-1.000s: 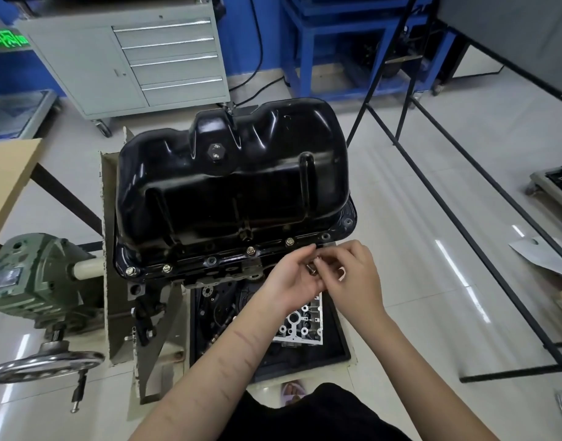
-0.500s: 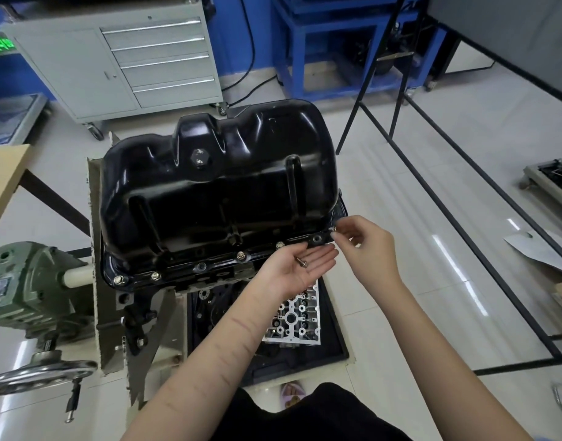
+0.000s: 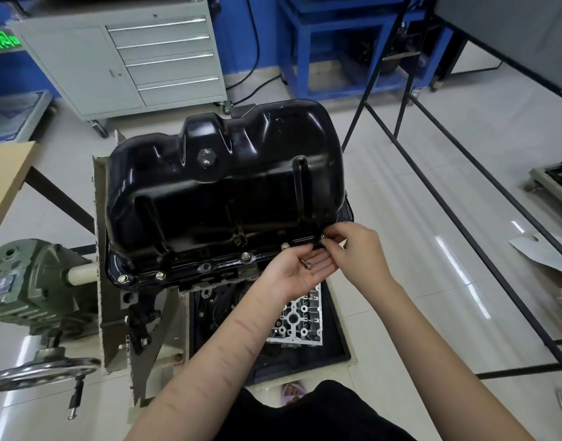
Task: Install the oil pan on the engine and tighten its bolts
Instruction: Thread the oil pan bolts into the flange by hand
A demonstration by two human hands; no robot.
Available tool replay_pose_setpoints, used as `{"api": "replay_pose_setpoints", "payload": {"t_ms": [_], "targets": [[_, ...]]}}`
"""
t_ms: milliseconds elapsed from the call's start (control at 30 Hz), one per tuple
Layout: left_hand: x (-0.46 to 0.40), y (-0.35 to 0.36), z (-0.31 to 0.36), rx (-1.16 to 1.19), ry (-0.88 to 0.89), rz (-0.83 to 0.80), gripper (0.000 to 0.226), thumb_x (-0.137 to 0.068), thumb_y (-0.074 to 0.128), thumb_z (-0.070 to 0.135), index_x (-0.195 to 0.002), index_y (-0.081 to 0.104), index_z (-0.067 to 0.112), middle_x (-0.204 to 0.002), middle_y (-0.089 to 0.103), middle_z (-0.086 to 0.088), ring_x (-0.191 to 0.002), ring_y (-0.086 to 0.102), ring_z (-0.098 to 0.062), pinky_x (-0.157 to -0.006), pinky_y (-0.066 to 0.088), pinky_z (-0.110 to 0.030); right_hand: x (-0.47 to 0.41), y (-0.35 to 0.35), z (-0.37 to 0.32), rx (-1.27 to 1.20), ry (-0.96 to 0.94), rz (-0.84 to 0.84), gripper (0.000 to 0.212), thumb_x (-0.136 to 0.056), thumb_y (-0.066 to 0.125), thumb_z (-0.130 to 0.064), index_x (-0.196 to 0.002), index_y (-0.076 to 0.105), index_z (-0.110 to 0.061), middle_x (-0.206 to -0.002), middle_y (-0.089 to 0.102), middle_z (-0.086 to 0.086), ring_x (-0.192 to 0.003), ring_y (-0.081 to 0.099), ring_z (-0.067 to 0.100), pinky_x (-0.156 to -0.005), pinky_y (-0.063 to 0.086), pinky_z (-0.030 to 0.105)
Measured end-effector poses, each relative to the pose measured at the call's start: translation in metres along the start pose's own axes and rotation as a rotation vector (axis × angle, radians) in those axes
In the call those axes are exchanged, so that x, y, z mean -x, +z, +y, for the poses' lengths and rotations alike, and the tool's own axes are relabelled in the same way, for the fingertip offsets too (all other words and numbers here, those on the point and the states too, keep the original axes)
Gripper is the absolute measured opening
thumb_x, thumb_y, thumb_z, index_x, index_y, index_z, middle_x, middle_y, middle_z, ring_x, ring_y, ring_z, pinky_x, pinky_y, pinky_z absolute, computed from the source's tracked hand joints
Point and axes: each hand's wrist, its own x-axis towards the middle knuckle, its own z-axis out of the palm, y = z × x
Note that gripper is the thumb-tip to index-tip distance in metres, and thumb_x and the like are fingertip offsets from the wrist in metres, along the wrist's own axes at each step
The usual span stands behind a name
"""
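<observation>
The black oil pan [image 3: 228, 192] sits upside down on top of the engine [image 3: 216, 281], its flat rim facing the camera and its drain plug [image 3: 205, 156] showing on the raised hump near the top. Along the near rim of the pan several bolts [image 3: 245, 256] already stand in their holes, spread from the pan's left corner toward its right corner, with one hole between them showing no bolt head. At the right near corner of the pan the right hand [image 3: 356, 249] has its fingertips pinched on a small bolt [image 3: 322, 237] held against the rim there; how far that bolt is in its hole cannot be told. Just below that corner the left hand [image 3: 300, 270] lies palm up with its fingers relaxed and nearly straight, and a loose spare bolt [image 3: 306, 264] rests on the palm. Under the pan, between the forearms, a silver metal part full of round holes [image 3: 300, 316] lies in a black tray [image 3: 333, 348] on the floor. To the left of the pan the green gearbox [image 3: 28, 281] of the stand carries a round handwheel [image 3: 41, 374] below it. Behind the pan stands a grey drawer cabinet [image 3: 139, 55] on casters, and to its right a blue steel frame [image 3: 352, 46].
</observation>
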Motion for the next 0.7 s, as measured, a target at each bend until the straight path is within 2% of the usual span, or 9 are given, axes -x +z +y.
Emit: {"api": "replay_pose_setpoints", "payload": {"t_ms": [100, 300, 433, 533, 600, 700], "targets": [[0.0007, 0.0008, -0.0001, -0.007, 0.004, 0.005, 0.031, -0.098, 0.035, 0.009, -0.083, 0.053, -0.01, -0.135, 0.047, -0.023, -0.126, 0.045, -0.032, -0.092, 0.038, -0.045, 0.0005, 0.0016, -0.0012, 0.047, -0.028, -0.006, 0.014, -0.082, 0.064, -0.008, -0.094, 0.07, -0.004, -0.091, 0.067, 0.012, -0.089, 0.059, 0.027, -0.079, 0.042, 0.031], [0.0026, 0.0012, 0.0001, -0.002, -0.002, -0.003, 0.033, -0.098, 0.035, 0.009, -0.081, 0.054, -0.01, -0.133, 0.048, -0.023, -0.126, 0.045, -0.031, -0.092, 0.038, -0.044, -0.0013, -0.0007, -0.0023, 0.113, -0.055, -0.048, 0.016, -0.086, 0.058, -0.008, -0.098, 0.068, -0.003, -0.093, 0.066, 0.013, -0.094, 0.057, 0.027, -0.08, 0.038, 0.028], [0.0044, 0.0021, -0.0006, 0.013, -0.011, -0.007, 0.032, -0.098, 0.036, 0.009, -0.08, 0.054, -0.009, -0.117, 0.06, -0.02, -0.127, 0.045, -0.03, -0.09, 0.039, -0.044, -0.0003, 0.0025, -0.0044, 0.146, -0.032, -0.033, 0.017, -0.087, 0.058, -0.011, -0.098, 0.065, -0.001, -0.095, 0.063, 0.014, -0.095, 0.054, 0.028, -0.079, 0.035, 0.028], [0.005, 0.0026, 0.0001, 0.031, -0.016, -0.008, 0.032, -0.098, 0.036, 0.009, -0.079, 0.054, -0.009, -0.128, 0.054, -0.02, -0.127, 0.045, -0.03, -0.092, 0.038, -0.044, 0.0002, 0.0055, -0.0059, 0.178, -0.015, -0.008, 0.019, -0.088, 0.058, -0.016, -0.095, 0.062, 0.001, -0.095, 0.061, 0.016, -0.096, 0.051, 0.029, -0.081, 0.036, 0.032], [0.0042, 0.0017, 0.0001, 0.043, -0.02, -0.014, 0.032, -0.098, 0.036, 0.009, -0.078, 0.054, -0.009, -0.109, 0.062, -0.018, -0.127, 0.045, -0.029, -0.092, 0.038, -0.044, 0.0014, 0.0071, -0.0057, 0.193, -0.01, 0.012, 0.02, -0.088, 0.057, -0.017, -0.095, 0.063, 0.002, -0.095, 0.06, 0.017, -0.096, 0.05, 0.03, -0.082, 0.036, 0.033], [0.0037, 0.0008, -0.0006, 0.049, -0.024, -0.017, 0.031, -0.098, 0.037, 0.01, -0.08, 0.055, -0.009, -0.077, 0.065, -0.018, -0.127, 0.045, -0.029, -0.092, 0.038, -0.044, 0.0051, 0.0079, -0.0061, 0.169, 0.0, 0.071, 0.021, -0.087, 0.06, -0.016, -0.093, 0.067, 0.003, -0.094, 0.057, 0.017, -0.095, 0.048, 0.03, -0.081, 0.035, 0.033]]}}
